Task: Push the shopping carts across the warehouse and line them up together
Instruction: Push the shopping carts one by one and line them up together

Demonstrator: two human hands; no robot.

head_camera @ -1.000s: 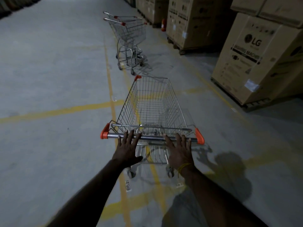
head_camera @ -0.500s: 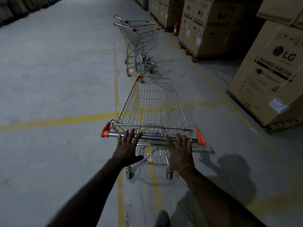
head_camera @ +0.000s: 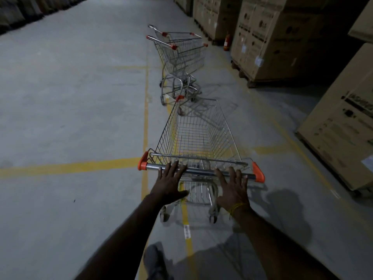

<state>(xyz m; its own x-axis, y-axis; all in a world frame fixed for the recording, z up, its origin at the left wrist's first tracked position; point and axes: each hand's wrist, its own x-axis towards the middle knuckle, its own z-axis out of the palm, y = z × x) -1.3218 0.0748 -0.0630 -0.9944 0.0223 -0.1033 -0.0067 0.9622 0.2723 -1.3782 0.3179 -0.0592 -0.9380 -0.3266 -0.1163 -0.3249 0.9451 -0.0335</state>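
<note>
Since a second earlier we had rolled our cart [head_camera: 198, 136] forward, so that its front rim now came close behind the two nested carts [head_camera: 179, 63] waiting ahead, where before a clear stretch of floor lay between them. Our left hand [head_camera: 170, 183] and right hand [head_camera: 232, 186] lay released with straight, spread fingers pressing on the handle bar [head_camera: 199, 172] between its orange end caps, gripping nothing. Beyond us, yellow lines [head_camera: 66, 167] crossed the concrete floor [head_camera: 70, 98], tall cardboard boxes [head_camera: 266, 37] stood on pallets along the right, and a red fire extinguisher [head_camera: 226, 41] sat between two stacks.
</note>
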